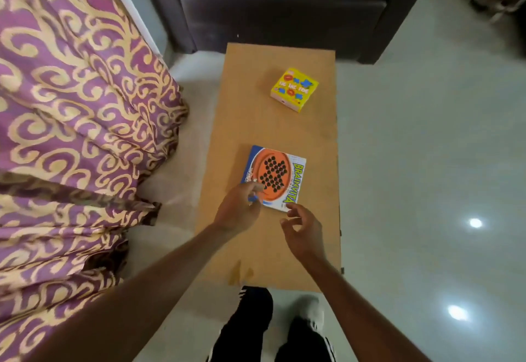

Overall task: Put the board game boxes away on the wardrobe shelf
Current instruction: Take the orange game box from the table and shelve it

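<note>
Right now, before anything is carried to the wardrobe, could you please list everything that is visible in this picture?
table: one, light brown wood, centre of the view.
Brainvita box: one, blue, orange and white, flat on the table's near half.
yellow box: one, yellow with red and blue marks, on the table's far right part.
patterned fabric: one, purple and gold, draped at the left.
dark seat: one, dark brown, beyond the table's far end.
floor: one, pale and glossy, around the table.
legs: two, black trousers with white stripes, at the table's near end.
left hand: one, grips the Brainvita box's near left corner.
right hand: one, fingers loosely curled, holds nothing, by the box's near right corner.
</note>
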`<state>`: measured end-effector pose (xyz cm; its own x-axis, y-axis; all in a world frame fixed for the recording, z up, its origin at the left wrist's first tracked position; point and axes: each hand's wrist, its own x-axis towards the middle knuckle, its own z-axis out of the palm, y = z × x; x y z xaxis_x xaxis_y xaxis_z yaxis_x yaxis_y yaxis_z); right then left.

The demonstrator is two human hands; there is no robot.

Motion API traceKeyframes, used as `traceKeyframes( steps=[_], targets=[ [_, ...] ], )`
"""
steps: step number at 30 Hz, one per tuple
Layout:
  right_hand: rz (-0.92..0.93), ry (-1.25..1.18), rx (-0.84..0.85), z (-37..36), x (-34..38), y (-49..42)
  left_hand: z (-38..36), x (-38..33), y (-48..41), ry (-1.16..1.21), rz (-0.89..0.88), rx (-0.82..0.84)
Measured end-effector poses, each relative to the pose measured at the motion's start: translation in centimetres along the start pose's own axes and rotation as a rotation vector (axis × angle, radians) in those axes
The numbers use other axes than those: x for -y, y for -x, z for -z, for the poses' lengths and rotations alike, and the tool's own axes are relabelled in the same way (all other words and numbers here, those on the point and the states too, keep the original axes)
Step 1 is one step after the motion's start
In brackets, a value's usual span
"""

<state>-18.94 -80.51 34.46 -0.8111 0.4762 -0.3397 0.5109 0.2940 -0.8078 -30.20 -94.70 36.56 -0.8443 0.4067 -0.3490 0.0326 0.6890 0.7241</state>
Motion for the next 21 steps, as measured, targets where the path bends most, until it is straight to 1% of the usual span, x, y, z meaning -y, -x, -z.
traceKeyframes(
  steps=[4,8,9,11,14,16,17,19,21],
  targets=[
    [-0.087,0.022,0.041,-5.6,-4.5,-5.5,-2.4,2.8,-10.2,-0.231,-0.084,0.094],
    [-0.064,-0.014,0.021,-8.7,-6.7,-8.4,-4.5,4.2,-17.8,-0.497,-0.159,0.223],
    [-0.06,-0.027,0.007,-9.1,-7.2,-9.0,-5.1,4.7,-19.2,-0.526,-0.152,0.273],
    [-0.063,-0.064,-0.04,-8.8,-7.2,-9.6,-5.5,5.0,-20.5,-0.541,-0.119,0.321],
    [0.01,-0.024,-0.143,-6.9,-7.2,-10.2,-5.1,5.3,-20.0,-0.548,0.01,0.244],
    [-0.003,0.01,-0.191,-5.5,-7.7,-10.4,-4.8,6.9,-18.3,-0.478,0.175,0.21],
    [-0.036,0.013,-0.184,-4.9,-7.8,-10.7,-4.7,7.8,-17.0,-0.387,0.254,0.208],
    [-0.123,0.03,-0.125,-4.3,-7.8,-11.4,-5.0,9.4,-14.6,-0.136,0.338,0.191],
    [-0.186,0.044,-0.057,-4.4,-8.0,-12.3,-5.9,10.0,-12.8,0.117,0.354,0.175]
  ],
)
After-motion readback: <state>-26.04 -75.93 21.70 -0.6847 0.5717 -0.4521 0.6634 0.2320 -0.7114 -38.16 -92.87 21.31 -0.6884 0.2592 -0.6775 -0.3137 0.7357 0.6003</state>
